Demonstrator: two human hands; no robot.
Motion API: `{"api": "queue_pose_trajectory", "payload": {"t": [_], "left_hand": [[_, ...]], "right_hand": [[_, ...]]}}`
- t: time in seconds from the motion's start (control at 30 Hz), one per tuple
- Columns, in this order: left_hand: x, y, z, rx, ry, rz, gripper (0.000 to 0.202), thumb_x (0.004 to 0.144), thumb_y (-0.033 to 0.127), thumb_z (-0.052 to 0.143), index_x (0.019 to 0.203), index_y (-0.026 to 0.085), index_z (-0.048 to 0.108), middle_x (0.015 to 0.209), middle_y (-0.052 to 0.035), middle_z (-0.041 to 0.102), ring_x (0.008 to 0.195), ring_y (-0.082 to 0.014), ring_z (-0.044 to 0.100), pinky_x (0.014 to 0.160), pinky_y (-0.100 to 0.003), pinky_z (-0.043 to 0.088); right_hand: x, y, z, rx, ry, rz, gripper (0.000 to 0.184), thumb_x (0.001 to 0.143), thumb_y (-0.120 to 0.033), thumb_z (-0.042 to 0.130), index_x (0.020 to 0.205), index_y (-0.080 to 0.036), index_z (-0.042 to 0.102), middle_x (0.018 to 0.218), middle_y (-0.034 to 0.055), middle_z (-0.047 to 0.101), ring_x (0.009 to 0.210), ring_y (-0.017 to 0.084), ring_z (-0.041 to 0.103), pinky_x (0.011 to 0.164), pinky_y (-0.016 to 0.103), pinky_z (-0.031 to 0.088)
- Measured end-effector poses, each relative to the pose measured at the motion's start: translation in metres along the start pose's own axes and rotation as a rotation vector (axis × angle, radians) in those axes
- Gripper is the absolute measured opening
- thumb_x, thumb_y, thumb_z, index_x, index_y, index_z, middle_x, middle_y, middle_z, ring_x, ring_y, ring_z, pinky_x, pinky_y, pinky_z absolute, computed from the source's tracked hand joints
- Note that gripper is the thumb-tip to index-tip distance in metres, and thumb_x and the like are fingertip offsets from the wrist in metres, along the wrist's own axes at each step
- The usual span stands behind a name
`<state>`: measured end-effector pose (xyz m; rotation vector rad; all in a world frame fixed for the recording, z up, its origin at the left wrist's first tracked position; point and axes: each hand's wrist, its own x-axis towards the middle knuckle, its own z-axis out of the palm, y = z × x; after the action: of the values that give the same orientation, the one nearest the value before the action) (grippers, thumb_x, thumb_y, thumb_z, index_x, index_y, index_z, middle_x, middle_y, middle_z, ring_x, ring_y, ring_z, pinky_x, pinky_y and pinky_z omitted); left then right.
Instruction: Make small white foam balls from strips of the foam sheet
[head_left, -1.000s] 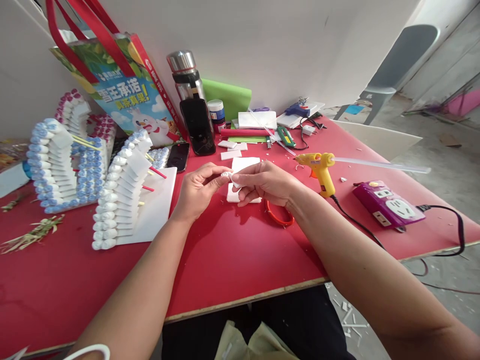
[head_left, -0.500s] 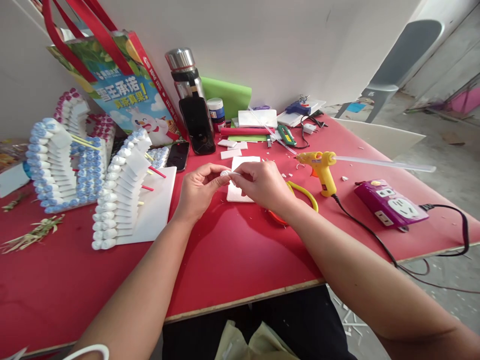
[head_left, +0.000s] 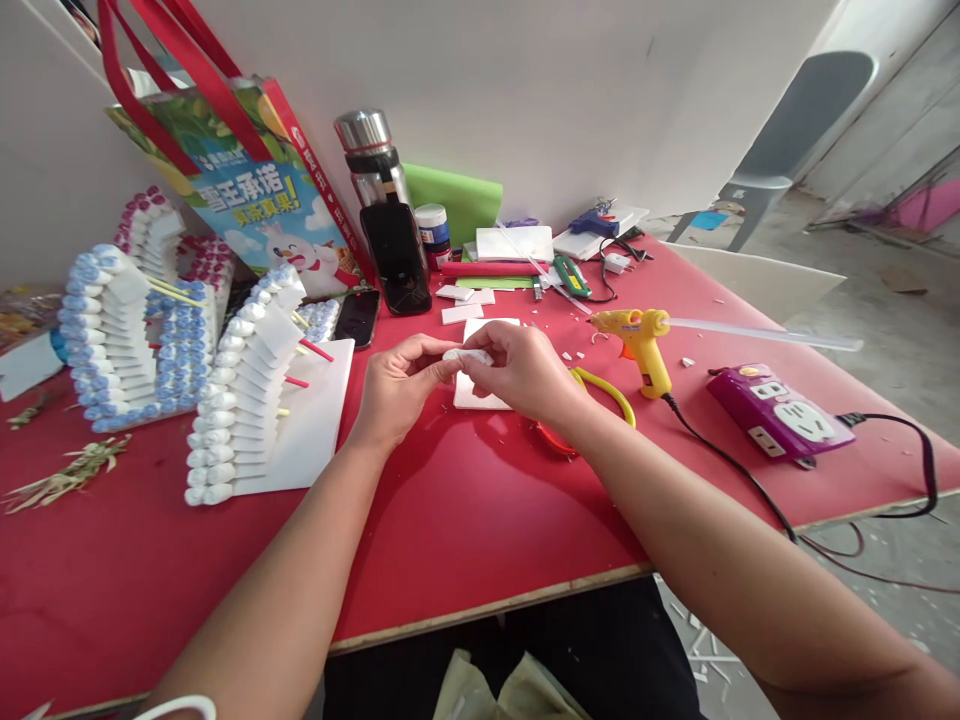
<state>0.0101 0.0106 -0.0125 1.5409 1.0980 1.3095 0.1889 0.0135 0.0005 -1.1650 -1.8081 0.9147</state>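
Over the middle of the red table, the fingertips of my left hand [head_left: 401, 385] and my right hand [head_left: 521, 370] pinch a small white, soft-looking piece [head_left: 466, 356] from either side. Its exact kind cannot be made out. Below my hands lies a white foam block [head_left: 480, 398], partly covered by my right hand. To my left stands a curved white model [head_left: 251, 390] edged with white puffs, with red and yellow sticks poking out. Pliers with yellow and red handles [head_left: 609, 392] lie partly under my right wrist.
A yellow glue gun [head_left: 637, 340] with a clear stick and a purple power socket [head_left: 784, 415] are at the right. Behind are a steel flask [head_left: 367, 140], a black phone [head_left: 394, 255] and a green cutter [head_left: 571, 275]. A blue-and-white model [head_left: 112, 340] and a printed bag [head_left: 255, 190] stand left.
More of the white piece shows between my fingers, now lengthwise. My fingertips are slightly farther apart. The camera view has shifted a little.
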Motion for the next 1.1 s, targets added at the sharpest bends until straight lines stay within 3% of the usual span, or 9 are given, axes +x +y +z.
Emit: {"api": "queue_pose_trajectory", "payload": {"t": [0.13,0.23,0.37,0.47,0.57,0.7,0.83,0.9,1.1], "left_hand": [[0.001,0.000,-0.002,0.003,-0.017,0.023,0.029,0.074,0.042,0.082,0.093,0.020,0.080,0.090,-0.0061,0.073,0.074,-0.0165,0.063,0.072,-0.030,0.054],[0.001,0.001,-0.002,-0.014,-0.016,0.020,0.025,0.074,0.037,0.083,0.092,0.020,0.080,0.088,-0.0057,0.073,0.074,-0.0159,0.063,0.072,-0.029,0.054],[0.001,0.001,-0.002,-0.038,-0.046,-0.023,0.023,0.075,0.036,0.082,0.091,0.020,0.080,0.087,-0.0060,0.074,0.071,-0.0151,0.062,0.071,-0.029,0.053],[0.002,0.001,-0.002,-0.043,-0.045,-0.046,0.024,0.074,0.036,0.082,0.092,0.019,0.080,0.090,-0.0070,0.075,0.071,-0.0156,0.062,0.071,-0.030,0.053],[0.002,-0.001,-0.003,-0.055,-0.051,-0.053,0.024,0.074,0.035,0.082,0.092,0.019,0.080,0.083,-0.0062,0.073,0.070,-0.0153,0.060,0.071,-0.030,0.051],[0.003,-0.003,-0.004,-0.081,-0.070,-0.081,0.025,0.075,0.035,0.081,0.093,0.017,0.080,0.083,-0.0067,0.073,0.068,-0.0140,0.058,0.069,-0.029,0.049],[0.003,-0.002,-0.005,-0.088,-0.072,-0.110,0.025,0.075,0.033,0.082,0.092,0.017,0.079,0.081,-0.0055,0.072,0.067,-0.0130,0.057,0.069,-0.027,0.049],[0.003,-0.002,-0.005,-0.088,-0.075,-0.111,0.024,0.075,0.033,0.082,0.092,0.017,0.079,0.078,-0.0047,0.070,0.067,-0.0131,0.057,0.069,-0.027,0.049],[0.002,-0.005,-0.001,-0.127,-0.047,-0.097,0.024,0.073,0.034,0.083,0.091,0.018,0.079,0.075,-0.0044,0.068,0.066,-0.0137,0.057,0.067,-0.028,0.049]], "right_hand": [[0.002,0.005,0.000,0.218,-0.057,0.069,0.022,0.084,-0.036,0.071,0.093,-0.016,0.067,0.068,0.0017,0.069,0.057,0.014,0.066,0.053,0.023,0.048],[0.004,0.005,-0.004,0.358,-0.075,0.111,0.020,0.081,-0.033,0.075,0.088,-0.014,0.071,0.063,0.0012,0.065,0.053,0.012,0.062,0.054,0.024,0.051],[0.008,0.004,-0.015,0.798,-0.174,0.333,0.016,0.072,-0.020,0.081,0.081,-0.010,0.072,0.072,0.0041,0.068,0.053,0.007,0.053,0.053,0.022,0.053],[0.010,0.003,-0.019,0.965,-0.212,0.470,0.014,0.070,-0.011,0.081,0.080,-0.009,0.070,0.072,0.0032,0.068,0.052,0.004,0.050,0.051,0.019,0.052],[0.010,0.003,-0.018,0.869,-0.194,0.418,0.017,0.071,-0.017,0.083,0.077,-0.009,0.070,0.070,0.0030,0.066,0.052,0.005,0.052,0.050,0.020,0.053],[0.007,0.004,-0.014,0.547,-0.138,0.227,0.025,0.074,-0.033,0.083,0.077,-0.011,0.070,0.060,0.0015,0.062,0.050,0.009,0.056,0.050,0.024,0.054],[0.006,0.005,-0.013,0.324,-0.134,0.105,0.031,0.079,-0.043,0.077,0.089,-0.014,0.072,0.067,0.0021,0.067,0.051,0.011,0.061,0.050,0.024,0.051],[0.005,0.005,-0.012,0.212,-0.123,0.072,0.032,0.080,-0.048,0.074,0.085,-0.016,0.071,0.068,0.0021,0.068,0.052,0.012,0.063,0.048,0.023,0.047],[0.001,-0.004,-0.006,-0.045,0.025,0.009,0.026,0.088,-0.038,0.063,0.073,-0.017,0.065,0.062,0.0002,0.064,0.048,0.011,0.059,0.049,0.023,0.039]]}}
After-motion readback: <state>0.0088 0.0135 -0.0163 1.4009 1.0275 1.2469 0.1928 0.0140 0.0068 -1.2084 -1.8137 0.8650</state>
